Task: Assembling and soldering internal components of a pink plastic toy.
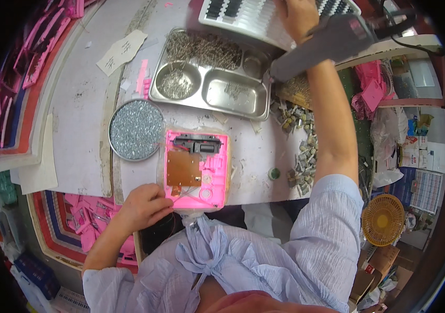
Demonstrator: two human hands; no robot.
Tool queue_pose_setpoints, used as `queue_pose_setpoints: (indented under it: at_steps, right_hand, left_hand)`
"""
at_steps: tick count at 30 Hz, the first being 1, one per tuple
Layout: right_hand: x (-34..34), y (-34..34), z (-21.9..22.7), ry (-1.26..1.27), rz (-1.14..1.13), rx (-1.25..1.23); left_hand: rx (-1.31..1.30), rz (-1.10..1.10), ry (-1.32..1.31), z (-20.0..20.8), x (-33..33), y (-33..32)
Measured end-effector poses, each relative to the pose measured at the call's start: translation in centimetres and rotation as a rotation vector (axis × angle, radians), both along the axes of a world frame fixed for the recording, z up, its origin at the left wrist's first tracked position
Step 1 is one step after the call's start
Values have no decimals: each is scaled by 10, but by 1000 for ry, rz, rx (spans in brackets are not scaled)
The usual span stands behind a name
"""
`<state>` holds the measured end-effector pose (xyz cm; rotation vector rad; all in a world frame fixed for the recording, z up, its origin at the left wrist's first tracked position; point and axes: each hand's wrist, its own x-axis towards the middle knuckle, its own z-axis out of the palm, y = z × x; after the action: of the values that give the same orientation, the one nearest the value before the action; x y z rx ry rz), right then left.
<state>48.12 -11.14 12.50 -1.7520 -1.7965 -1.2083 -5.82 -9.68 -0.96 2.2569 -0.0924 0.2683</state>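
A pink plastic case lies open in front of me, with a brown circuit board and a black part with a cylindrical section inside. My left hand is at its lower left corner, fingers bent and pressed together. Thin strands run from near those fingertips into the case; what the fingers pinch is hidden. My right arm stretches far forward, and my right hand is over a white tray of black and white parts. The picture's top edge cuts off its fingertips.
A steel compartment tray holds springs and small metal pieces. Beside it stands a round dish of screws. Small metal parts lie below my right forearm. A dark grey elongated tool hangs across that arm. Pink parts fill a bin at left.
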Motion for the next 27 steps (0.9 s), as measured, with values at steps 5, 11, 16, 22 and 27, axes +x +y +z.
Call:
queue_pose_setpoints:
  at_steps: [5,11,16,22,27]
  right_hand:
    - [-13,-54,22,527,62,331]
    - [-220,-174,-28,1300,37,-79]
    - [-315,-197,-109,1161,344,-607]
    - [-322,-191,-109,981,312,-516]
    - [-314,-192,-118,940,340,-557]
  left_hand:
    - [34,42,20,-4,-7,-1]
    - [-9,64,43,-2,-9,-3]
    - [-18,64,55,-1,-8,-4]
    - [-29,92,46,-4,-9,-7]
    - [-34,98,46,-3,-11,-8]
